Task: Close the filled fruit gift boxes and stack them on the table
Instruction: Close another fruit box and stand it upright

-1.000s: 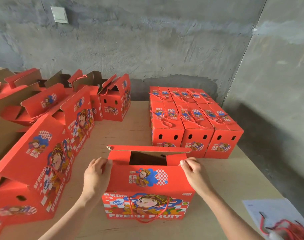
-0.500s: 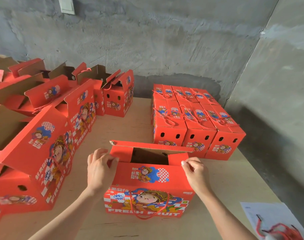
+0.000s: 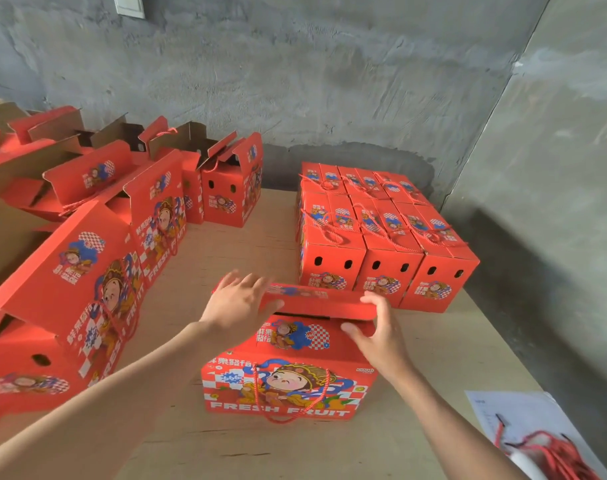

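Note:
A red fruit gift box (image 3: pixel 295 344) printed "FRESH FRUIT" stands on the wooden table (image 3: pixel 447 344) right in front of me. Its far top flap (image 3: pixel 316 303) is folded forward, almost flat over the opening, with a thin dark gap left below it. My left hand (image 3: pixel 238 304) lies with straight, spread fingers on the flap's left end. My right hand (image 3: pixel 380 332) holds the flap's right end, fingers on top and thumb underneath. A block of closed red boxes (image 3: pixel 385 268) sits behind, several wide and deep, rope handles lying on their lids.
Several open red boxes (image 3: pixel 98 271) with raised lids crowd the left side back to the wall. A white sheet (image 3: pixel 503 410) with a bundle of red cords (image 3: pixel 551 455) lies at the near right corner. The table's right edge drops off beside the concrete wall.
Both hands left the box's front corners and went up to the far flap, which has come down from upright to nearly flat over the opening. The camera tilted further down.

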`<state>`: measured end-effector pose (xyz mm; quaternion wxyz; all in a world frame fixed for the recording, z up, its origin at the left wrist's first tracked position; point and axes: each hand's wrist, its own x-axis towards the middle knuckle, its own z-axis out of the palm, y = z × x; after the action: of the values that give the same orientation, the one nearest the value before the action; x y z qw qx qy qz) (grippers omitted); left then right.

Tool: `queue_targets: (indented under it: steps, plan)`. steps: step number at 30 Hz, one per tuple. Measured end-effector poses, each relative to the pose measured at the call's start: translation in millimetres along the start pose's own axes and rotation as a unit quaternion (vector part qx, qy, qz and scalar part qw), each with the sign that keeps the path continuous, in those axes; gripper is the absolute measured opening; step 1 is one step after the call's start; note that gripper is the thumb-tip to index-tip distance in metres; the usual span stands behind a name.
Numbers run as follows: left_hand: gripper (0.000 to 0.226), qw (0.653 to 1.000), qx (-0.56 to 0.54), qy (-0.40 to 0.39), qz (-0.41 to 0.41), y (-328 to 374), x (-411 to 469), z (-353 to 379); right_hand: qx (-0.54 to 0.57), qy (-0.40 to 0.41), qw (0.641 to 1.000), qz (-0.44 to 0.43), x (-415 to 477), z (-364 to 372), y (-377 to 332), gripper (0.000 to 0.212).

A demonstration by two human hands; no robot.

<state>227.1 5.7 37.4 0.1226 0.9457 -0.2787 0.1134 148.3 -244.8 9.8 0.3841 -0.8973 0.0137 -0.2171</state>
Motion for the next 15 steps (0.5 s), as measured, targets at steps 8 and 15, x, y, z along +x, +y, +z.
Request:
queue_targets:
  steps: [8,15]
  plan:
    - [0.072,0.976,0.081,-0.198,0.029,-16.3,25.2,8.7,-0.290,-0.196,0.933,-0.078,30.3,-4.7,-2.6,0.044]
    - [0.086,0.966,0.074,-0.239,0.070,-35.3,37.7,1.6,-0.277,-0.341,0.898,-0.025,54.7,-25.8,1.0,0.047]
